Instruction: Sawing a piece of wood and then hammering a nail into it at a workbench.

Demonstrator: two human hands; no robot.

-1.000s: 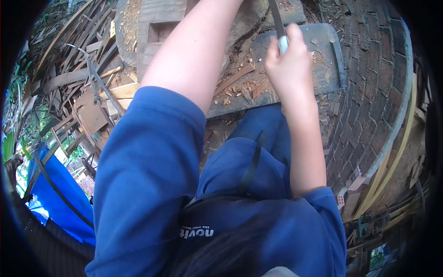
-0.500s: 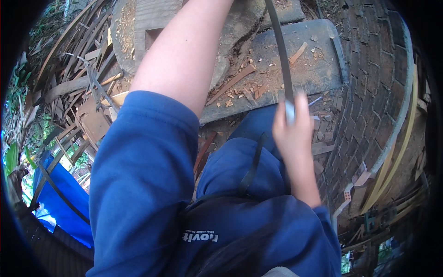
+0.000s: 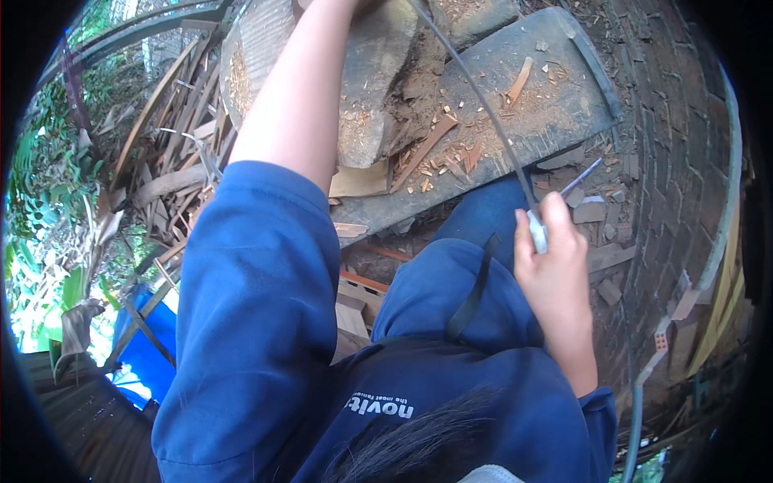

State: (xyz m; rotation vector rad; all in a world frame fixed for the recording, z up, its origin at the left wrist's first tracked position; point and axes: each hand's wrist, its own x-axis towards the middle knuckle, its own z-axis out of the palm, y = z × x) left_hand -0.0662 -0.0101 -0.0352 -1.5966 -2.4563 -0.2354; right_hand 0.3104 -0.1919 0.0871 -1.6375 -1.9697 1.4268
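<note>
My left forearm (image 3: 286, 105) reaches up over a cut wood block (image 3: 370, 72), with my left hand (image 3: 330, 4) mostly out of view at the top edge, its fingers hidden. My right hand (image 3: 555, 262) is closed around the pale handle (image 3: 538, 232) of a long, thin dark blade (image 3: 483, 101), which runs diagonally up to the top edge. Beneath the blade lies a dusty dark board (image 3: 564, 105) scattered with wood chips and shavings (image 3: 471, 157). A thin purple rod (image 3: 584, 175) sticks out just beyond my right hand, below the board.
Piled scrap wood and branches (image 3: 177, 121) lie on the left, with plants (image 3: 56, 201) and a blue tarp (image 3: 153, 330) behind. Weathered brickwork (image 3: 676, 161) curves along the right, edged by a grey pipe (image 3: 717, 249) and yellowish strips (image 3: 721, 322).
My right hand has moved down toward my body with the blade, which now slants more steeply sideways. My left forearm has shifted left, and the view has turned slightly.
</note>
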